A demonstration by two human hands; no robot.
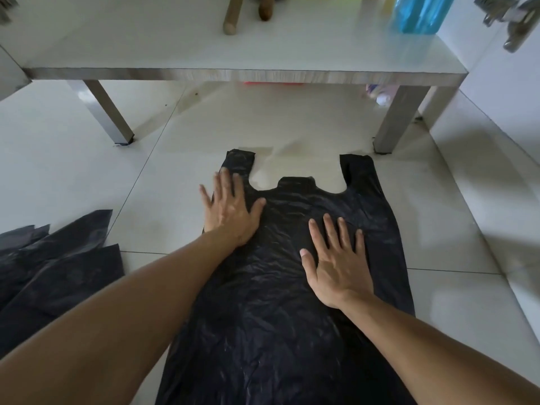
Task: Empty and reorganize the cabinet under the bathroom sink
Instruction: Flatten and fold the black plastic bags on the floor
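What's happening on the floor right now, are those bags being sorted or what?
A person is flattening a black bag on the tiled floor. Both hands lie open on it, fingers spread: the left hand near its left handle, the right hand on the middle. More black bags lie in a loose heap to the left. A low table stands just beyond the bag, with a blue bottle on it.

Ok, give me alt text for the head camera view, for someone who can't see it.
Two bare hands, left hand and right hand, press flat with fingers spread on a black plastic bag laid out on a pale tiled floor. Ahead stands a low white table, and more black plastic bags lie to the left.
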